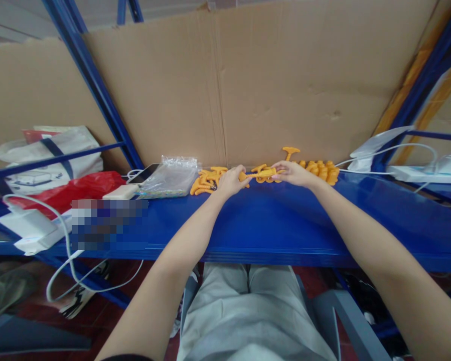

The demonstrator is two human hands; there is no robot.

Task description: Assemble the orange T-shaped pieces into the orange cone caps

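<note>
My left hand (231, 182) and my right hand (292, 174) come together over the back of the blue shelf, fingers closed. Between them is a small yellow-orange plastic part (266, 172), its right end pinched by my right fingers. At its left, my left fingers grip a narrow yellow-orange piece (243, 176); I cannot tell whether the two are joined. Curved yellow-orange handle-like pieces (206, 182) lie heaped beside my left hand. Right of my right hand sit rounded yellow-orange pieces (325, 171) in rows. A T-shaped yellow-orange piece (291, 152) stands behind that hand.
Clear plastic bags (172, 176) lie left of the heap, partly over a dark phone (144, 173). Farther left are a red plastic bag (97, 184), a white charger (25, 224) and cables. A power strip (424, 174) sits right. Cardboard (278, 80) walls the back.
</note>
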